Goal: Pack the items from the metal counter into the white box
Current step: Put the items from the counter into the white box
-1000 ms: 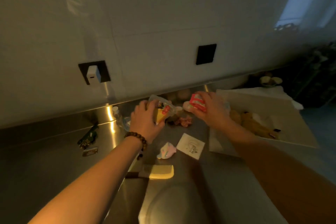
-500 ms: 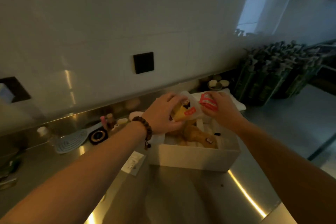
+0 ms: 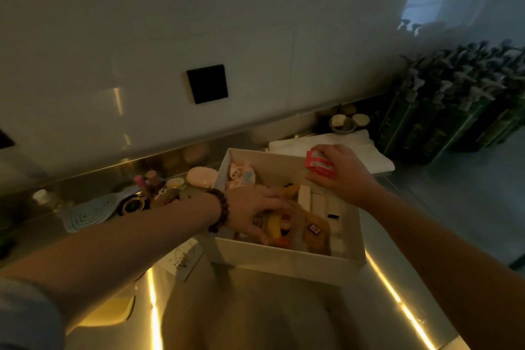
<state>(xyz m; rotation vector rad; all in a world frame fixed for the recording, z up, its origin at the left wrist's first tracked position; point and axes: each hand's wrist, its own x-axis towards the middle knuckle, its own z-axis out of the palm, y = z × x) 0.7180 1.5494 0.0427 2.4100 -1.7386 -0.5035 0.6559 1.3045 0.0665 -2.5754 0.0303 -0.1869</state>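
Observation:
The white box (image 3: 287, 260) stands open on the metal counter (image 3: 255, 307). My left hand (image 3: 252, 212), with a bead bracelet on the wrist, reaches down inside it and rests on a yellow and red snack packet (image 3: 279, 226); whether the fingers still grip it is unclear. My right hand (image 3: 339, 172) hovers over the box's far right side, shut on a small red packet (image 3: 318, 163). Brown plush pieces (image 3: 315, 229), a pink item (image 3: 241, 176) and white sticks (image 3: 319, 202) lie in the box.
Left of the box are a pink soap-like oval (image 3: 201, 176), small bottles (image 3: 149, 182), a round dark tin (image 3: 133, 204), a pale blue hairbrush (image 3: 91, 212) and a white card (image 3: 181, 258). A folded white cloth (image 3: 366, 150) lies behind. Green bottles (image 3: 454, 105) crowd the right.
My left hand has dropped from above the box into it with the yellow and red packet. My right hand has moved right over the box with the red packet. The view has tilted down.

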